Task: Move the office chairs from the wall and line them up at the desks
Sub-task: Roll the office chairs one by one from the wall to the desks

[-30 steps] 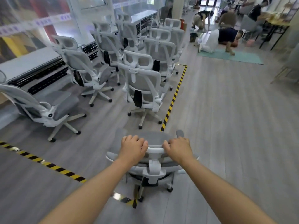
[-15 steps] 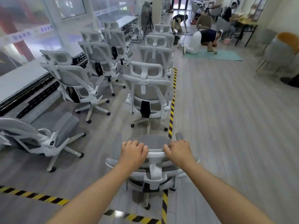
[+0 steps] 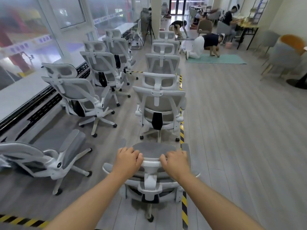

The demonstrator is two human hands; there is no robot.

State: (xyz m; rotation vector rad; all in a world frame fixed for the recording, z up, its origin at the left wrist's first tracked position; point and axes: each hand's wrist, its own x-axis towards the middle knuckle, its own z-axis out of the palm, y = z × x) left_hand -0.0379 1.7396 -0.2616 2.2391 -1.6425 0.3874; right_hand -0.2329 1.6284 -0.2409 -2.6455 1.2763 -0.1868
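Chair [image 3: 150, 180] in both hands, floor [image 3: 232, 138] open R

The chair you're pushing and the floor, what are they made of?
The pushed chair looks like smooth white plastic for the frame, with grey see-through mesh fabric on the headrest and back; both the left hand and right hand grip its headrest. The floor looks like grey wood-look planks, perhaps vinyl, judging by the long seams and soft sheen.
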